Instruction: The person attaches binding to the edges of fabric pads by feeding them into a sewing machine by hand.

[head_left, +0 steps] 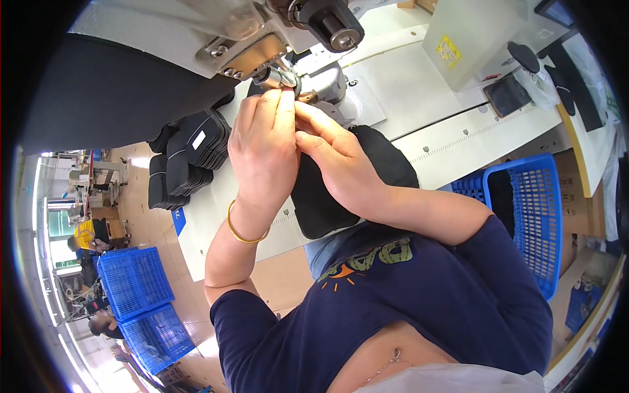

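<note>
At the sewing machine's (282,69) needle area, my left hand (265,144) has its fingers pressed together close to the presser foot. A gold bangle (237,230) circles that wrist. Against it, with bent fingers and thumb pinched inward, is my right hand (337,154). Black fabric (386,157) lies beneath and beside my hands, hanging over the table's near edge. My hands cover the spot under the needle, and the edge they pinch there is mostly hidden; it appears to belong to the black fabric.
Stacks of black padded pieces (190,154) stand left on the white table (445,141), which bears a printed ruler. A phone (508,96) lies at right. A blue basket (557,223) is below right. More blue crates (137,281) and other people are at left.
</note>
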The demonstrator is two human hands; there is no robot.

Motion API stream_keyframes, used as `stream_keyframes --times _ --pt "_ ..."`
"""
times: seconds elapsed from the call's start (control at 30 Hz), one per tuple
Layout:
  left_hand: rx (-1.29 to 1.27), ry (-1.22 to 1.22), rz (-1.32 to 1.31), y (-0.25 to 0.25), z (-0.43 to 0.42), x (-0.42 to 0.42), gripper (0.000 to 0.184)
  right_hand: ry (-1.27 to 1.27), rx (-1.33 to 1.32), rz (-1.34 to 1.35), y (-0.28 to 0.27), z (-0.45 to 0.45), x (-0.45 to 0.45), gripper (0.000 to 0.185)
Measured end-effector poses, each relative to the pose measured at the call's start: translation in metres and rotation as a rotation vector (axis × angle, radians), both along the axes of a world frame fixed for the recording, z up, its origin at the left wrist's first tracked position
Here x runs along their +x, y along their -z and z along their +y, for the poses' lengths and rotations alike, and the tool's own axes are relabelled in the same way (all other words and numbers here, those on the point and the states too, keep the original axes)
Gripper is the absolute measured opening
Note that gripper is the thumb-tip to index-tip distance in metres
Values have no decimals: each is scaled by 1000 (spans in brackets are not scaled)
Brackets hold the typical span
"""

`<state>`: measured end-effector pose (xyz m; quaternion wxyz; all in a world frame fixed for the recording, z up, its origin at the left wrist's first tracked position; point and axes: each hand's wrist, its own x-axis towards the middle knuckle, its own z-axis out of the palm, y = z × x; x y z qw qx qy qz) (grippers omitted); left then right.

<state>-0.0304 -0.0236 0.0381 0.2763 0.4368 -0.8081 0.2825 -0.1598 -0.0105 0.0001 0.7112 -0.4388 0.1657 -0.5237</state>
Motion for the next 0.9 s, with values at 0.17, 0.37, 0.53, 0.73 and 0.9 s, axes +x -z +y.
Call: stream_keyframes --times 0.17,0.37,0.53,0.73,0.9 --pt "78 -73 40 -5 3 -6 33 59 -23 101 0 1 -4 45" --pt "218 -66 230 -21 6 -13 14 17 -2 212 2 3 -15 45" --pt "279 -79 292 -24 6 -14 12 155 -133 253 10 4 -10 41" --pt "285 -71 317 -26 7 -17 13 184 -254 456 7 0 -17 19" --pt "272 -13 326 -22 15 -15 13 194 -239 437 7 -2 -25 14"
